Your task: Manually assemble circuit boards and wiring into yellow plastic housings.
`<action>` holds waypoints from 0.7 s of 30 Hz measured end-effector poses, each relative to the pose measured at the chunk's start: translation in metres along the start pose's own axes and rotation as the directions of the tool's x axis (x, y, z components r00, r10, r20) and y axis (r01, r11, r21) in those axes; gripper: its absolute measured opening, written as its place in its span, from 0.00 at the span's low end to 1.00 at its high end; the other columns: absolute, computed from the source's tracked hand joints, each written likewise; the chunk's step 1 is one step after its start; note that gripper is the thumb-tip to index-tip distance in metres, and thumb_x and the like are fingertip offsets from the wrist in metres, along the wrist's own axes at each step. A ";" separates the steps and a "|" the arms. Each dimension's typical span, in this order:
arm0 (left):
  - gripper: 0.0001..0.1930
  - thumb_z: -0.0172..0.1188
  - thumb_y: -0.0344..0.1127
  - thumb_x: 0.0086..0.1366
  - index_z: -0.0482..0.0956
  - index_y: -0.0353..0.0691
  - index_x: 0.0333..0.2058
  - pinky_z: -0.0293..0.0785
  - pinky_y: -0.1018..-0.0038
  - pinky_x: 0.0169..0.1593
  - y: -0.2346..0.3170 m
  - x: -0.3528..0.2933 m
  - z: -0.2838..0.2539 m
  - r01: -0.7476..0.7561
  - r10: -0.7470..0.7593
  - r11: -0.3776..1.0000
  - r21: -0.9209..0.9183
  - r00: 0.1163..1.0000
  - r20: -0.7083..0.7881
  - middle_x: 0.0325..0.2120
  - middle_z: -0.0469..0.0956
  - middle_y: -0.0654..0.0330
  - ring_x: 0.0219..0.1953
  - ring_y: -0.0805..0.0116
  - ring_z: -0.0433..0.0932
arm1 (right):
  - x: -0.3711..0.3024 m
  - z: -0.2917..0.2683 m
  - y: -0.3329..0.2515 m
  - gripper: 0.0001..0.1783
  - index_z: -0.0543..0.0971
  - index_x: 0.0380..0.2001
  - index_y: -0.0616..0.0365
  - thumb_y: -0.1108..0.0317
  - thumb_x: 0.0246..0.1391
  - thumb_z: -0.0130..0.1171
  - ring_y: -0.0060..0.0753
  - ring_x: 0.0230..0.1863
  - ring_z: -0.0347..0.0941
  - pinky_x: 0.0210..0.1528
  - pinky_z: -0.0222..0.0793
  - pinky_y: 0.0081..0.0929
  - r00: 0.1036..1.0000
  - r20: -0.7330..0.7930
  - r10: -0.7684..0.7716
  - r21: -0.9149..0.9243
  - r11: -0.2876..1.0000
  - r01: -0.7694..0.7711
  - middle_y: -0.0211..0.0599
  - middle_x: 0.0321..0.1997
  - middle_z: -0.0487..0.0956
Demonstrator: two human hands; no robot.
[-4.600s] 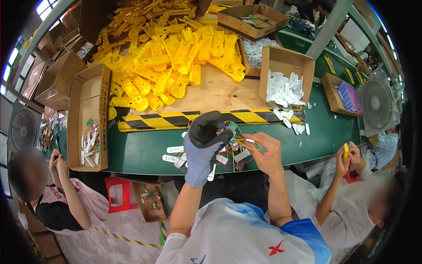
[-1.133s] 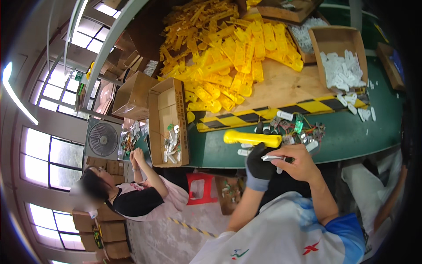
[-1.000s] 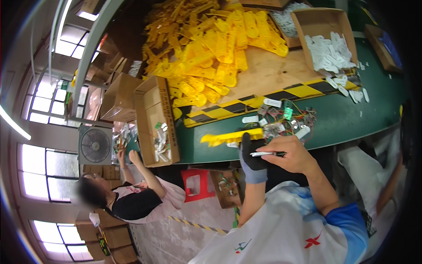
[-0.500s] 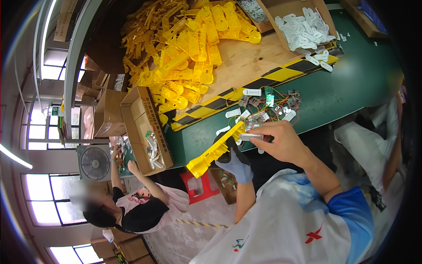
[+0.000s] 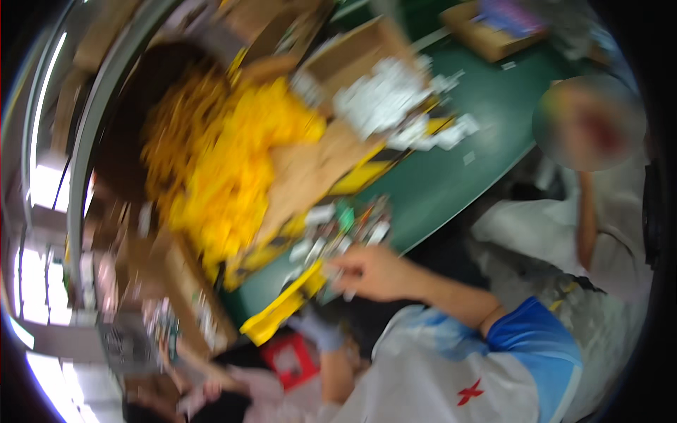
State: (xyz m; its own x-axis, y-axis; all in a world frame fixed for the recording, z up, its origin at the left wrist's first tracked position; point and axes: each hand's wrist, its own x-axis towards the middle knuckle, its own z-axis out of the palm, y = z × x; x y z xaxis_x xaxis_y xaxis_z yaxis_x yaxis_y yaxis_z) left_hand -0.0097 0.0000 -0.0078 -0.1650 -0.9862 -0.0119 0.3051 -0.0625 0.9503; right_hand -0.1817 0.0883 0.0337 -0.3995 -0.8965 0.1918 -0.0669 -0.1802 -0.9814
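My left hand (image 5: 317, 328), in a grey-blue glove with dark fingers, is closed round a long yellow ribbed plastic part (image 5: 278, 310). The part slants up toward my right hand. My bare right hand (image 5: 377, 271) is pinched at the upper end of that part, on a small white plastic piece that blur almost hides. Just beyond both hands, a jumble of white cases, thin wires and a green circuit board (image 5: 345, 217) lies on the green table (image 5: 486, 92).
Beyond a yellow-black striped edge (image 5: 360, 176) is a heap of yellow parts (image 5: 236, 169). White pieces (image 5: 381, 95) spill from a cardboard box (image 5: 352, 56). Another box (image 5: 185, 282) stands at the left. Co-workers sit at lower left and at right; a red stool (image 5: 290, 359) is below.
The whole view has swung and blurred, so the table and heap appear shifted left. Both hands stay together at the yellow part, which remains in my left hand.
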 end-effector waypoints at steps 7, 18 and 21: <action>0.22 0.47 0.44 0.72 0.62 0.35 0.57 0.66 0.62 0.59 0.013 0.000 0.029 0.091 -0.055 0.994 -0.060 0.894 0.444 0.52 0.71 0.51 0.53 0.59 0.72 | -0.017 -0.012 0.009 0.25 0.74 0.55 0.63 0.62 0.56 0.63 0.22 0.38 0.78 0.42 0.73 0.20 0.995 0.080 0.057 0.166 0.984 -0.070 0.40 0.41 0.82; 0.23 0.48 0.44 0.72 0.65 0.34 0.58 0.65 0.67 0.58 -0.011 -0.001 0.048 0.082 0.003 0.988 -0.129 0.836 0.549 0.52 0.72 0.55 0.54 0.63 0.71 | -0.041 -0.020 -0.011 0.21 0.77 0.52 0.61 0.64 0.58 0.61 0.23 0.34 0.79 0.39 0.73 0.21 0.997 -0.083 0.004 -0.085 0.996 -0.011 0.39 0.37 0.83; 0.20 0.53 0.42 0.70 0.68 0.33 0.53 0.67 0.68 0.55 -0.013 -0.008 0.044 0.194 -0.075 0.964 -0.184 0.856 0.512 0.47 0.74 0.55 0.49 0.64 0.73 | -0.046 -0.004 0.002 0.19 0.77 0.52 0.60 0.68 0.57 0.61 0.22 0.34 0.79 0.39 0.74 0.20 0.992 -0.129 -0.007 -0.130 0.991 -0.010 0.40 0.37 0.83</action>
State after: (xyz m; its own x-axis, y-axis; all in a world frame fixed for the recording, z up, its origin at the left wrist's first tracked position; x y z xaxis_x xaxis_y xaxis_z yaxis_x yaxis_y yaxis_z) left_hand -0.0540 0.0157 -0.0066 -0.6442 -0.7609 0.0780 0.4342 -0.2798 0.8562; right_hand -0.1669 0.1309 0.0228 -0.5139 -0.8354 0.1951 -0.1813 -0.1165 -0.9765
